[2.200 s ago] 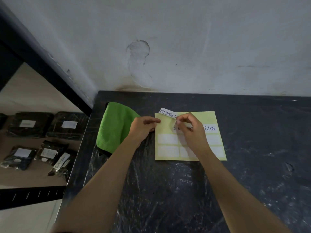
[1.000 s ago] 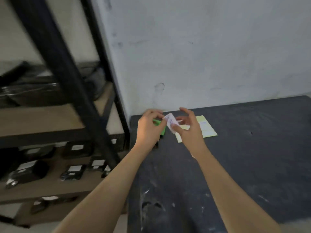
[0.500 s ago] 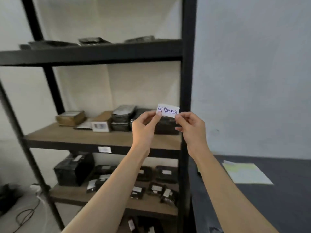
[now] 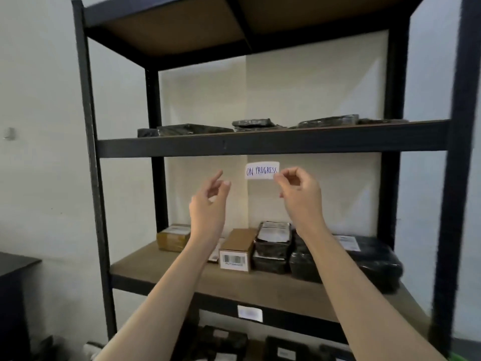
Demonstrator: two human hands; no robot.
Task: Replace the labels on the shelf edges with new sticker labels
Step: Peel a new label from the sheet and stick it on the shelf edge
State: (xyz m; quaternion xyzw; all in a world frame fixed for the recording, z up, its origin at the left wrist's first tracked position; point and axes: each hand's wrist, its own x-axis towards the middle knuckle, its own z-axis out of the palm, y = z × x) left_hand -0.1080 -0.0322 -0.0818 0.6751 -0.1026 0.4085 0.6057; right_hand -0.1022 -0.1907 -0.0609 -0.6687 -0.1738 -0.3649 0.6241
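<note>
A white sticker label (image 4: 261, 170) reading "ON PROGRESS" hangs in the air just below the black front edge of the upper shelf (image 4: 270, 145). My right hand (image 4: 299, 194) pinches its right end between thumb and forefinger. My left hand (image 4: 209, 201) is raised a little left of the label, apart from it, fingers loosely curled and holding nothing. The upper shelf edge is bare. A white label (image 4: 250, 313) is stuck on the front edge of the middle shelf (image 4: 286, 306) below.
The black metal rack has upright posts at left (image 4: 89, 152) and right (image 4: 455, 178). Black wrapped parcels (image 4: 343, 259) and a cardboard box with a barcode (image 4: 235, 250) stand on the middle shelf. Flat black parcels (image 4: 252, 123) lie on the upper shelf. More parcels sit below.
My view has risen from the middle shelf to the upper one. Both hands lifted with the label; my left hand let go of its left end and now only my right hand holds it.
</note>
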